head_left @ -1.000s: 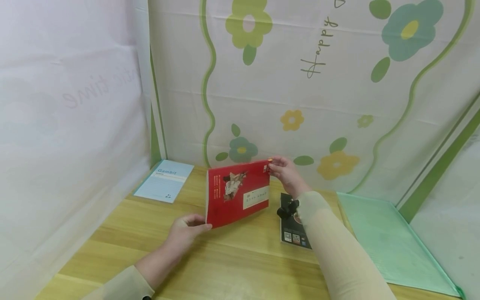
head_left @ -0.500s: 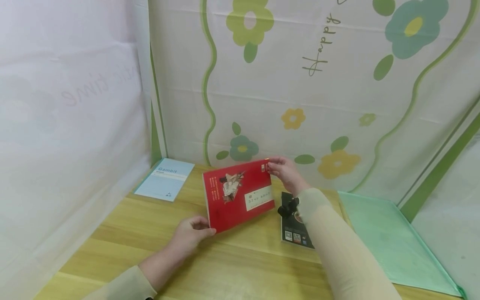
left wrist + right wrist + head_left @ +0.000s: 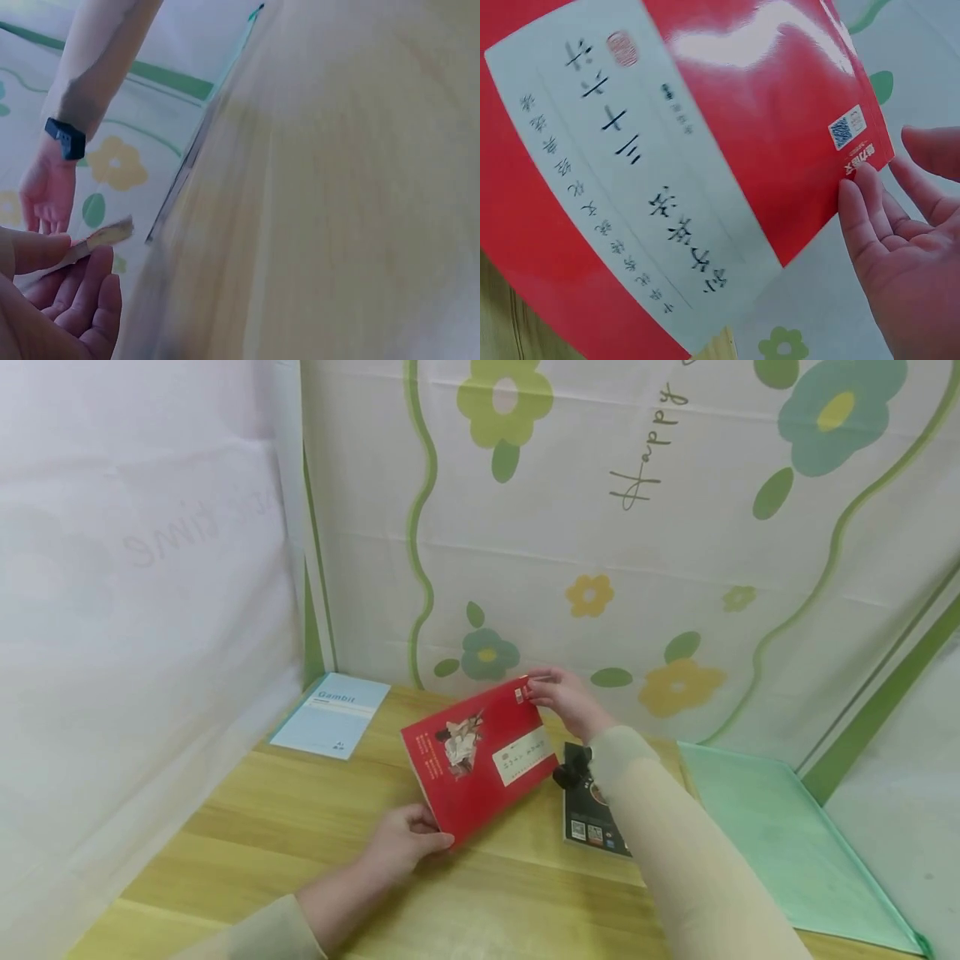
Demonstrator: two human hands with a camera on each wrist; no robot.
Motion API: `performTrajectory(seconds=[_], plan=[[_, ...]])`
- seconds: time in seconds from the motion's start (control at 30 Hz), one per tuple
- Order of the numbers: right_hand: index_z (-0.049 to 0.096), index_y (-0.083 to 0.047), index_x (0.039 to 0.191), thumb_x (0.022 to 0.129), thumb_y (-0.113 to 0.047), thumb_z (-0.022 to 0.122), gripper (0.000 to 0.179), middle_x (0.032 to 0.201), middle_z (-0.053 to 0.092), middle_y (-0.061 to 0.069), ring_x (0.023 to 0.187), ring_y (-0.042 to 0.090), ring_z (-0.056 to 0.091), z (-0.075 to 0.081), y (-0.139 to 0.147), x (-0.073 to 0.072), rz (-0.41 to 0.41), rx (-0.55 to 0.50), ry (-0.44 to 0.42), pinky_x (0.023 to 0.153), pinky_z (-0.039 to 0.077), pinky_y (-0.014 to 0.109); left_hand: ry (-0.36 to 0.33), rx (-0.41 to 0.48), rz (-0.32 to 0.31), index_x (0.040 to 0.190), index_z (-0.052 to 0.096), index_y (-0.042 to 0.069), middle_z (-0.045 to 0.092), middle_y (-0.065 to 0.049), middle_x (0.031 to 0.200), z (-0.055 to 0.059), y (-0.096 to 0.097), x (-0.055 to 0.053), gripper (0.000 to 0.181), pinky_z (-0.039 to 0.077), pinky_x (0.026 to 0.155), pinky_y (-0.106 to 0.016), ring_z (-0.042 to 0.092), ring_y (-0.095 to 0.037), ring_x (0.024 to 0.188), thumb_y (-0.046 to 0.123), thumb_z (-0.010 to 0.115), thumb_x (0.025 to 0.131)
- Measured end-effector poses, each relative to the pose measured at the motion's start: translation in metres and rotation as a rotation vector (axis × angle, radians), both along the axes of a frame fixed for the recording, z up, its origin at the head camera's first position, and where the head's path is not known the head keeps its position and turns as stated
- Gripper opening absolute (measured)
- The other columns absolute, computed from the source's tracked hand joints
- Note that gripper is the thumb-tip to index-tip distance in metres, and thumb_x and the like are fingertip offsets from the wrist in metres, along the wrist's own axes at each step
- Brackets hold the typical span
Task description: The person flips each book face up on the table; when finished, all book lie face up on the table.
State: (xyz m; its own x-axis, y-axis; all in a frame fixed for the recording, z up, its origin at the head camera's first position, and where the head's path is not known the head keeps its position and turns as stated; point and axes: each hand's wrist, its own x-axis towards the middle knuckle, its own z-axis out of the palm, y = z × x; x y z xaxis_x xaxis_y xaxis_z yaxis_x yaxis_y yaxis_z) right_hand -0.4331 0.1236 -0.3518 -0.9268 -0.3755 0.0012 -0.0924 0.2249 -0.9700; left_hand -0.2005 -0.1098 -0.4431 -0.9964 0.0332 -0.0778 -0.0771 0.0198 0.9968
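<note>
A red paperback book with a pale title label is held up at a slant over the wooden table. My left hand pinches its lower corner between thumb and fingers; in the left wrist view the book's edge shows thin beyond the thumb. At the opposite upper corner is my right hand. The right wrist view shows that hand's fingers bent around the corner beside a small QR code, with fingertips on the cover. Behind the right wrist lies a black booklet, partly hidden by the sleeve.
A light blue notebook marked "Gambit" lies at the table's back left. On the right side rests a translucent green zip folder. Fabric with printed flowers hangs behind the wooden table, and white cloth closes off the left.
The red book has turned clockwise, its left end swinging down and its cover tipping upward. My left hand has moved right and toward me with its corner; the right hand has shifted slightly left.
</note>
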Motion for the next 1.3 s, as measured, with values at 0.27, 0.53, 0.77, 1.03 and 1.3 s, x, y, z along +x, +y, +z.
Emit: performTrajectory(seconds=[0.27,0.53,0.77,1.03,1.3], plan=[[0.048,0.000,0.127,0.097,-0.013,0.063,0.036,0.125,0.056,0.018,0.110,0.035,0.059,-0.005,-0.009,-0.004,0.035,0.031,0.017,0.103,0.044,0.049,-0.092,0.130,-0.053,0.116,0.058,-0.011,0.071,-0.015,0.097,-0.006,0.012,0.004,0.034,0.059,0.073,-0.039,0.069,-0.024,0.083,0.004,0.071,0.088],[0.053,-0.001,0.123,0.097,-0.018,0.064,0.033,0.123,0.056,0.015,0.109,0.033,0.059,-0.006,-0.014,-0.005,0.018,0.078,0.036,0.103,0.044,0.046,-0.175,0.237,-0.035,0.121,0.056,-0.010,0.071,-0.013,0.098,-0.014,0.024,0.004,0.039,0.059,0.074,-0.039,0.070,-0.027,0.085,0.004,0.071,0.088],[0.058,-0.003,0.122,0.096,-0.025,0.066,0.035,0.121,0.059,0.012,0.108,0.029,0.061,-0.006,-0.019,-0.008,0.046,0.142,0.022,0.100,0.048,0.042,-0.212,0.303,-0.017,0.123,0.055,-0.009,0.069,-0.011,0.099,-0.018,0.036,0.005,0.040,0.059,0.076,-0.038,0.070,-0.028,0.085,0.005,0.071,0.088],[0.060,-0.002,0.125,0.098,-0.027,0.063,0.037,0.122,0.060,0.012,0.106,0.030,0.062,0.000,-0.033,-0.014,0.131,0.155,0.019,0.102,0.046,0.045,-0.241,0.376,0.044,0.122,0.053,-0.010,0.069,-0.013,0.097,-0.012,0.057,0.010,0.039,0.059,0.077,-0.037,0.070,-0.025,0.084,0.001,0.068,0.089],[0.063,-0.001,0.120,0.099,-0.035,0.060,0.040,0.117,0.063,0.013,0.107,0.031,0.061,0.008,-0.051,-0.011,0.203,0.230,0.013,0.102,0.045,0.046,-0.315,0.417,0.031,0.133,0.046,-0.009,0.070,-0.014,0.103,-0.016,0.071,0.007,0.040,0.058,0.081,-0.041,0.069,-0.028,0.091,0.006,0.057,0.098]])
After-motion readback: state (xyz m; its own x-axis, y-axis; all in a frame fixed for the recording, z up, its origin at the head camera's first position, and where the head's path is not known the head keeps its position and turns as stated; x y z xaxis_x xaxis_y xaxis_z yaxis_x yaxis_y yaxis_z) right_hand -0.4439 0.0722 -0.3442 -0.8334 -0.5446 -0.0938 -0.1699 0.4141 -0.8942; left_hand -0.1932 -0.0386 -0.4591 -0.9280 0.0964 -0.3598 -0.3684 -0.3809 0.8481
